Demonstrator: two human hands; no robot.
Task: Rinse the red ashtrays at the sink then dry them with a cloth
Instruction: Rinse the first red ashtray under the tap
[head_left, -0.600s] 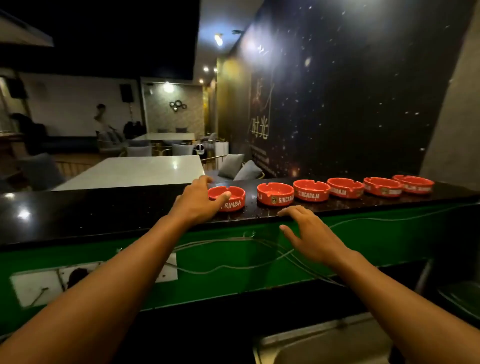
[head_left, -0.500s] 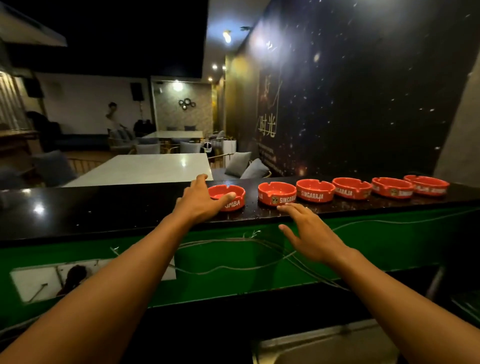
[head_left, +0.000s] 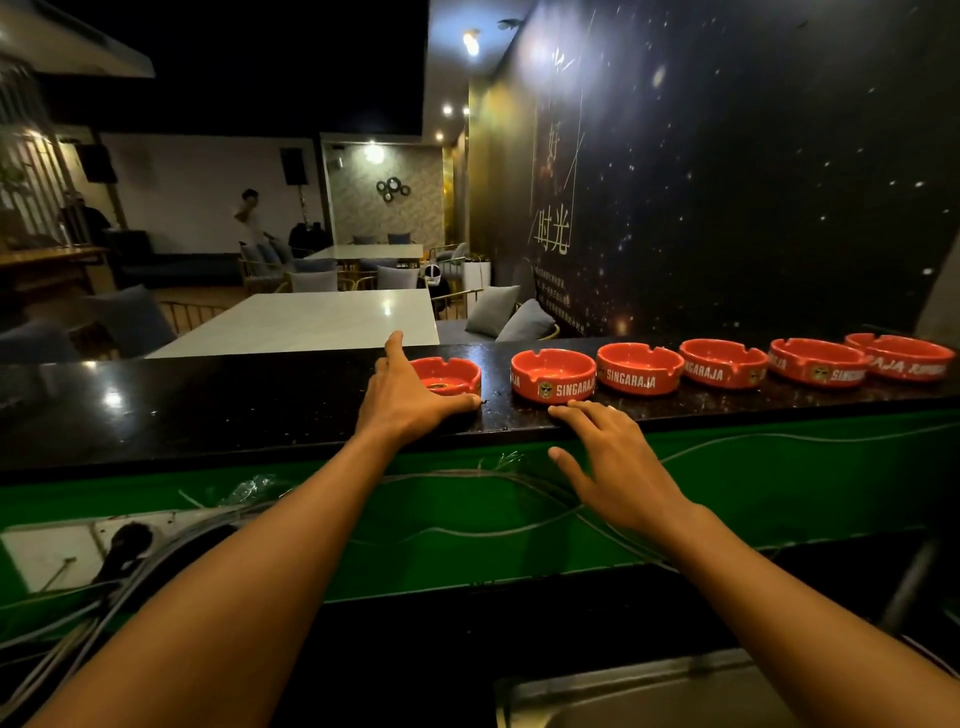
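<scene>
Several red ashtrays stand in a row on the black counter (head_left: 208, 410), most lettered SINGARAJA. My left hand (head_left: 410, 395) holds the leftmost ashtray (head_left: 449, 371): the thumb lies along its front wall and the fingers reach round its left side. The second ashtray (head_left: 553, 374) stands just right of it, then a third (head_left: 639, 366), and others run toward the far right (head_left: 904, 356). My right hand (head_left: 613, 462) is spread open, its fingertips resting on the counter's front edge just before the second ashtray. It holds nothing.
A steel sink (head_left: 649, 691) shows at the bottom right, below the counter. Loose wires (head_left: 467, 530) run across the green panel under the counter, with a wall socket (head_left: 124, 545) at the left. Tables and chairs fill the room beyond, where a person stands far back.
My left thumb has slid down across the front of the leftmost ashtray and now covers its lettering. My right hand has edged slightly forward onto the counter edge.
</scene>
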